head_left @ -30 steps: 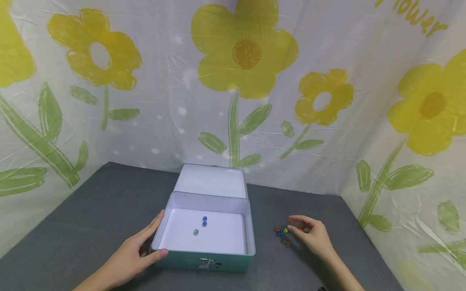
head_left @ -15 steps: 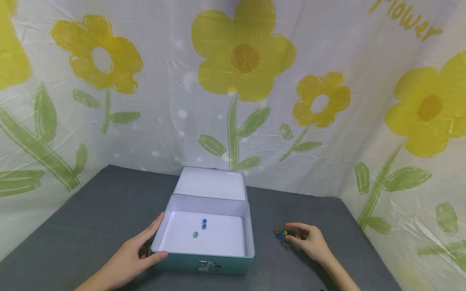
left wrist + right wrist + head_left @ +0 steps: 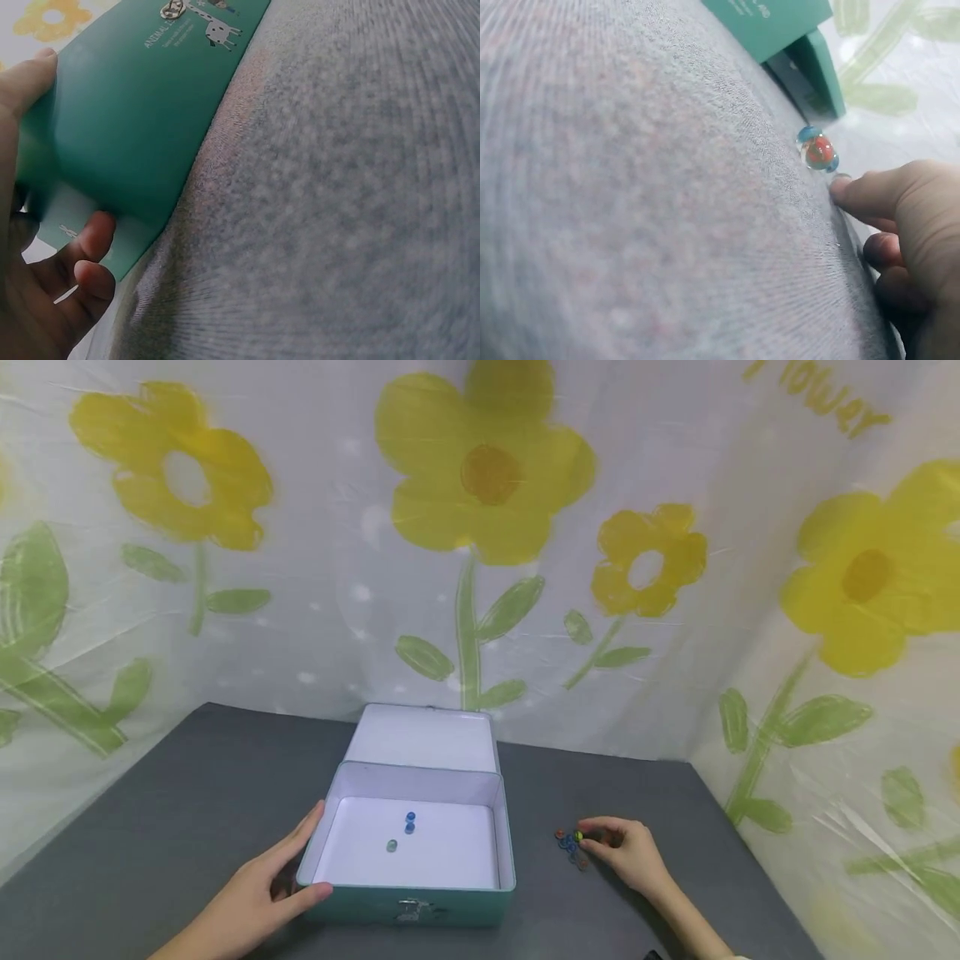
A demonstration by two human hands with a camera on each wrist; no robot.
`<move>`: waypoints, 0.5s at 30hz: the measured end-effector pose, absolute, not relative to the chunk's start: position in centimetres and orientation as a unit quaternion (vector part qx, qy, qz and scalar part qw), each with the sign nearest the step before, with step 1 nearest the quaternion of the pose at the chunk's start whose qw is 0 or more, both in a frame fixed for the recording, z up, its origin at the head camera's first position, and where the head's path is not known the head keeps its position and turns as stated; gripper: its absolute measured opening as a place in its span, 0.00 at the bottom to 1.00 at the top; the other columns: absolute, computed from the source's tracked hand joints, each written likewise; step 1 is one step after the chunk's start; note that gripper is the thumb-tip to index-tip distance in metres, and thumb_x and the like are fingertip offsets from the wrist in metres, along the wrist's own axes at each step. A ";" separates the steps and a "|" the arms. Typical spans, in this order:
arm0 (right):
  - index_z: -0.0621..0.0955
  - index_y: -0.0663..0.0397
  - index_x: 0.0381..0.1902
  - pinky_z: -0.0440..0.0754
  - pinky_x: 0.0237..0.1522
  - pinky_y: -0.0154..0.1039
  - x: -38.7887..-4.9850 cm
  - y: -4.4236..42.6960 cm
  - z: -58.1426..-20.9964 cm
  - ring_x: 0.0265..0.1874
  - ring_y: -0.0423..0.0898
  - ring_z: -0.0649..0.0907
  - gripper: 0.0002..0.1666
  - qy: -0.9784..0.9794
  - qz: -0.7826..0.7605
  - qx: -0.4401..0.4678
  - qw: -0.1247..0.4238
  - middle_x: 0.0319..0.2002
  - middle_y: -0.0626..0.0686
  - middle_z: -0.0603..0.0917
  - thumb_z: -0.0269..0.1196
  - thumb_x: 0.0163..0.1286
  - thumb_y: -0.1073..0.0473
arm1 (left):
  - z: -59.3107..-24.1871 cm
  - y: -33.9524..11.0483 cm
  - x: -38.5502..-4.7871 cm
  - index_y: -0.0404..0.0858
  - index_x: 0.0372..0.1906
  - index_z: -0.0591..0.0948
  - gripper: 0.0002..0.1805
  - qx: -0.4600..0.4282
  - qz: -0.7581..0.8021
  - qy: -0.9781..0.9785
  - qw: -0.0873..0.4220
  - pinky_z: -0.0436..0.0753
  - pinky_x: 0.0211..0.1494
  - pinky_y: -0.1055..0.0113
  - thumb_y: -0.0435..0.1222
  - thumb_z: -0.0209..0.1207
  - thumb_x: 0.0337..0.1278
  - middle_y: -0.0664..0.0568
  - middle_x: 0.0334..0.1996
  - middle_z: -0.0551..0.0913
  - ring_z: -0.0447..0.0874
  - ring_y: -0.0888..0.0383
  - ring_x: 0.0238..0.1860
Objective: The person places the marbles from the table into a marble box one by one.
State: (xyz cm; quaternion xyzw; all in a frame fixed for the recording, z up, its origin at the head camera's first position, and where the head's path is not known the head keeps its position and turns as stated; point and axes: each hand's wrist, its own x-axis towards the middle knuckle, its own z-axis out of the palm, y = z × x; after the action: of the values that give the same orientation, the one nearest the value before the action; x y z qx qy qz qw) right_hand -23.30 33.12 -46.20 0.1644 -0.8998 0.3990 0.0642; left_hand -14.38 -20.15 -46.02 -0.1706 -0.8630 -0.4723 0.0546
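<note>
Now the left hand, thumb and fingers spread, rests against the front left corner of the box, while the right hand — seemingly — pinches a yellow marble between box and the right edge of the worktop.

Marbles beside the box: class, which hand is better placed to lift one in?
Likely the right hand: its fingertips are at the yellow-green marble, while the left hand holds the box on its left side.
</note>
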 end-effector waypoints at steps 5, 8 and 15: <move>0.92 0.54 0.45 0.69 0.21 0.32 -23.0 32.9 -46.2 0.17 0.35 0.71 0.11 -0.904 0.398 0.135 0.077 0.36 0.50 0.92 0.77 0.64 0.64 | -46.0 -20.3 -14.2 0.55 0.87 0.55 0.51 -0.179 -0.469 -0.863 0.056 0.73 0.29 0.71 0.44 0.72 0.67 0.54 0.83 0.59 0.72 0.73 0.34; 0.92 0.53 0.44 0.70 0.21 0.32 -22.7 32.9 -46.3 0.17 0.35 0.71 0.10 -0.905 0.401 0.120 0.079 0.37 0.50 0.93 0.77 0.64 0.65 | -46.0 -20.2 -14.3 0.58 0.87 0.55 0.51 -0.177 -0.472 -0.862 0.054 0.74 0.29 0.71 0.44 0.72 0.66 0.60 0.83 0.58 0.72 0.73 0.35; 0.93 0.54 0.43 0.65 0.17 0.31 -23.1 32.5 -45.6 0.13 0.33 0.66 0.09 -0.895 0.422 0.115 0.084 0.22 0.47 0.86 0.76 0.65 0.62 | -46.0 -20.4 -14.2 0.57 0.87 0.56 0.51 -0.170 -0.470 -0.864 0.063 0.73 0.29 0.70 0.44 0.72 0.66 0.52 0.83 0.60 0.72 0.70 0.35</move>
State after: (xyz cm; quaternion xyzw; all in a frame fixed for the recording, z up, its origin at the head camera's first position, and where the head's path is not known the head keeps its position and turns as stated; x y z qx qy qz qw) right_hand -23.06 32.46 -45.61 0.1150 -0.8955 0.4217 0.0842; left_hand -14.21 -20.37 -46.02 -0.1703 -0.8637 -0.4702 0.0626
